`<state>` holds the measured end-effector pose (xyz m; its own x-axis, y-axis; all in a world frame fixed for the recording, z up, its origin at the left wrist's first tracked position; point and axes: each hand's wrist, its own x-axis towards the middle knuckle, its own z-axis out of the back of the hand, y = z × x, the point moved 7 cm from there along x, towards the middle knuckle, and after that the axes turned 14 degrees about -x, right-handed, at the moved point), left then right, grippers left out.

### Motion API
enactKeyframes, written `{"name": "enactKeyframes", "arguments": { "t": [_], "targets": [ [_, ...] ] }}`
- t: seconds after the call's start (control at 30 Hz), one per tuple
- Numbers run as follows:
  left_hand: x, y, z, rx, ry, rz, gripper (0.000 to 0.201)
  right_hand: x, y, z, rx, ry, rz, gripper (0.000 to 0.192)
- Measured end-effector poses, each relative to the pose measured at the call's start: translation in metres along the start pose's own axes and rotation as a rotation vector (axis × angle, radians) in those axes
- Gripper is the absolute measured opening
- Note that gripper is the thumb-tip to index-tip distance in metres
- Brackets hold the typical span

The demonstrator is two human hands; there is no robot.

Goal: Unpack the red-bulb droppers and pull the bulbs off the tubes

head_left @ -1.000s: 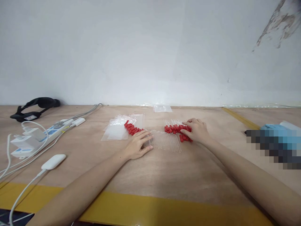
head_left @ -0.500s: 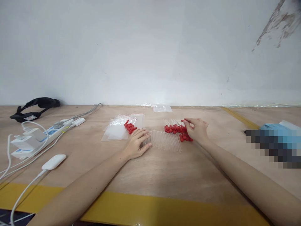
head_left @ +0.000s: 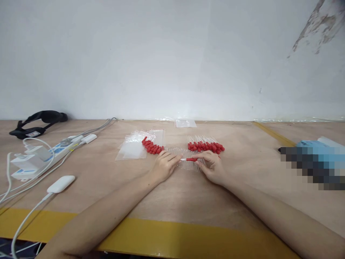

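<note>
My left hand (head_left: 165, 166) pinches a thin clear glass tube (head_left: 183, 159) over the middle of the table. Its right end meets a red rubber bulb (head_left: 191, 159), which my right hand (head_left: 211, 166) grips between thumb and fingers. How far the tube sits inside the bulb I cannot tell. Beneath both hands lies a row of loose glass tubes (head_left: 175, 151). Left of them is a pile of red bulbs (head_left: 152, 146). Behind my right hand, several droppers (head_left: 202, 145) lie side by side, red bulbs towards me and clear stems pointing away.
Clear plastic bags (head_left: 132, 147) lie partly under the left bulbs; another bag (head_left: 185, 123) is near the wall. At left are a power strip (head_left: 59, 149), a white charging case (head_left: 61, 184) with cables, and a black headset strap (head_left: 40, 124). A blue item (head_left: 315, 147) lies far right.
My right hand has left the droppers and come in to the middle. My left hand has shifted slightly right and closed on a tube. A tube and bulb now show between the hands.
</note>
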<state>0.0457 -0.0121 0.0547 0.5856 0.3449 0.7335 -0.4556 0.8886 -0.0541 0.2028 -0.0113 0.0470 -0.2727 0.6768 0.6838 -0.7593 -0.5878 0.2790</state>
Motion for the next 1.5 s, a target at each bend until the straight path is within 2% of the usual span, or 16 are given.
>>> {"name": "enactKeyframes", "arguments": {
  "t": [0.17,0.33,0.63,0.9,1.2,1.5],
  "targets": [
    [-0.001,-0.002,-0.004,0.021,0.031,-0.043,0.021,0.003,0.018,-0.003,-0.266,-0.026,0.125,0.024],
    [0.000,-0.006,-0.005,-0.015,0.017,-0.089,0.015,0.001,0.028,-0.014,-0.387,-0.062,0.239,0.017],
    [-0.001,-0.015,-0.002,0.032,0.056,-0.174,0.017,-0.003,0.037,-0.018,-0.373,0.004,0.400,0.021],
    [-0.003,-0.020,0.002,-0.036,0.034,-0.176,0.014,-0.010,0.047,-0.010,-0.461,-0.109,0.564,0.021],
    [-0.004,-0.021,0.004,-0.130,0.037,-0.146,0.011,-0.017,0.054,-0.003,-0.591,-0.221,0.741,0.030],
    [-0.007,-0.018,0.003,-0.201,0.038,-0.121,0.011,-0.021,0.058,0.004,-0.590,-0.278,0.808,0.026]
  ]
}}
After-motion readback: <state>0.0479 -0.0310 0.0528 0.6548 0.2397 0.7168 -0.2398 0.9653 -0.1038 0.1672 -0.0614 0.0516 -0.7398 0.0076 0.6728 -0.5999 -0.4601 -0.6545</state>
